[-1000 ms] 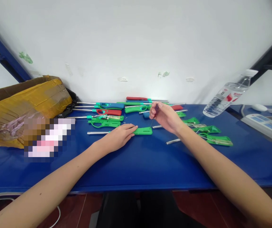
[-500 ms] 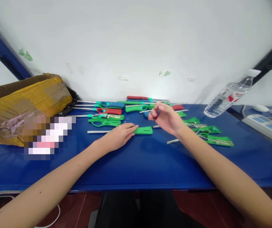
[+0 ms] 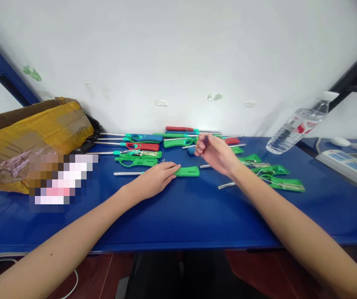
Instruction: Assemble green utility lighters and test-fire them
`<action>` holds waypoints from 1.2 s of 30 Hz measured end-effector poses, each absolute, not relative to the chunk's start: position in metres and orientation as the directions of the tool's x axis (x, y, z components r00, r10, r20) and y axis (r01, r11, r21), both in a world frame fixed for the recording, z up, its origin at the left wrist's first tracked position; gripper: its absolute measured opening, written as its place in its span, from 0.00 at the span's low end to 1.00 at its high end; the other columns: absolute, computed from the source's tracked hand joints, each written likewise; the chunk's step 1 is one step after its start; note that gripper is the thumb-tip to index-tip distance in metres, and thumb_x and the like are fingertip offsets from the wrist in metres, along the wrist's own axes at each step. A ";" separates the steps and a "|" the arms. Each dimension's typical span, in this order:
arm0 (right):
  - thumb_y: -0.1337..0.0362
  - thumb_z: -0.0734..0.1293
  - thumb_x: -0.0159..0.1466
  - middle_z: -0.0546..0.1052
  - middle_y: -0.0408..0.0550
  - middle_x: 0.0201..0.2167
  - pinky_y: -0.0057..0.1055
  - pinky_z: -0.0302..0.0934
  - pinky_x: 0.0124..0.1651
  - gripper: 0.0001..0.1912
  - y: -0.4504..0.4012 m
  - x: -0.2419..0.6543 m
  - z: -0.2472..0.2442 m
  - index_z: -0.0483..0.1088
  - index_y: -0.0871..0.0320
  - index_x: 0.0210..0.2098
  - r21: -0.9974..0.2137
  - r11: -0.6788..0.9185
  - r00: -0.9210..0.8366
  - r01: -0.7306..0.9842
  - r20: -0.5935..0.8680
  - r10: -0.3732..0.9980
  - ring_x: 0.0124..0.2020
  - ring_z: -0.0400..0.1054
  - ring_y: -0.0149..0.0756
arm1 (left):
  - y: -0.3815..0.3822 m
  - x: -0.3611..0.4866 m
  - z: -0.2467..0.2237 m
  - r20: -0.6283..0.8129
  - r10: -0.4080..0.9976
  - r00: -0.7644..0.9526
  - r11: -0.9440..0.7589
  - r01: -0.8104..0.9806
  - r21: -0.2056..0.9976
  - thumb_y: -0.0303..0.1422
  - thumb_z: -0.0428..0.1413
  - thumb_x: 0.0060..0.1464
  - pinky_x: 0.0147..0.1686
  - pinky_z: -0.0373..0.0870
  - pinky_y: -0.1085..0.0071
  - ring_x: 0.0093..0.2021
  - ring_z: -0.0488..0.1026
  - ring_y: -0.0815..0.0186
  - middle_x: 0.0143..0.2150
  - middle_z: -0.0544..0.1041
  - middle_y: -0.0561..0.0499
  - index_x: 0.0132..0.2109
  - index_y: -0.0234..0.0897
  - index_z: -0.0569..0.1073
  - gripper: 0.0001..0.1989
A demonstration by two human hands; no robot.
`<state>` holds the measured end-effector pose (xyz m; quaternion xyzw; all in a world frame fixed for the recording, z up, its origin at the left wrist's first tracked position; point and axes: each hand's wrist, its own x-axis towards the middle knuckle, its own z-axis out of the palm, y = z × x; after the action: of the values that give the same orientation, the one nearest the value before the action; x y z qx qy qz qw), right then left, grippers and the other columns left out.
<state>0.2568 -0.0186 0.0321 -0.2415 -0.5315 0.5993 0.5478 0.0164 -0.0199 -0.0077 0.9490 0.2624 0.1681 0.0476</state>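
My left hand (image 3: 160, 178) is closed over a green long-necked gas lighter (image 3: 189, 171), pressing it flat on the blue table. Its metal tube points left, and my palm hides the middle of the lighter. Above the lighter's right end, my right hand (image 3: 217, 153) is closed with curled fingers around a small screwdriver (image 3: 206, 139). Only its dark handle and thin shaft show, the shaft slanting down to the lighter's end. Tiny screws (image 3: 163, 160) lie just behind my left hand. Opened green lighters (image 3: 286, 184) with white inner parts lie to the right.
Along the wall lie more lighters, among them a red one (image 3: 144, 146) and a blue one (image 3: 147, 138). A taped cardboard box (image 3: 38, 141) stands left. At right are a water bottle (image 3: 301, 124) and a white power strip (image 3: 349, 160). The blue table's (image 3: 178, 224) front edge is near me.
My right hand has turned slightly, with the screwdriver still at the lighter's right end. My left hand stays on the lighter. The whole view has shifted a little.
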 end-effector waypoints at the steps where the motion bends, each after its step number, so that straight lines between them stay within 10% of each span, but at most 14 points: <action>1: 0.49 0.71 0.60 0.67 0.40 0.27 0.31 0.63 0.37 0.15 -0.017 0.259 0.031 0.72 0.54 0.35 -0.909 0.185 -0.276 -0.374 0.300 0.913 0.30 0.63 0.32 | -0.020 0.016 -0.008 0.293 0.515 0.806 -0.857 0.482 0.180 0.31 0.43 0.69 0.57 0.70 0.59 0.58 0.71 0.56 0.59 0.72 0.38 0.63 0.31 0.67 0.20; 21: 0.47 0.76 0.53 0.79 0.46 0.27 0.33 0.68 0.40 0.19 -0.011 0.274 0.029 0.79 0.56 0.32 -0.920 0.362 -0.091 -0.147 0.377 0.922 0.30 0.73 0.34 | -0.018 0.015 -0.012 0.292 0.511 0.808 -0.859 0.472 0.198 0.30 0.43 0.69 0.58 0.69 0.58 0.60 0.69 0.55 0.60 0.71 0.37 0.64 0.31 0.66 0.21; 36: 0.51 0.68 0.62 0.76 0.44 0.31 0.35 0.66 0.41 0.13 -0.024 0.270 0.039 0.72 0.54 0.30 -0.931 0.073 -0.387 -0.359 0.219 0.896 0.34 0.71 0.35 | -0.020 0.015 -0.010 0.299 0.500 0.813 -0.866 0.468 0.176 0.29 0.43 0.68 0.57 0.70 0.58 0.59 0.70 0.55 0.59 0.71 0.38 0.63 0.31 0.67 0.20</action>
<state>0.2704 -0.0236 0.0388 -0.2486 -0.5402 0.6337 0.4948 0.0155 -0.0197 -0.0102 0.9508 0.2546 0.1699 0.0471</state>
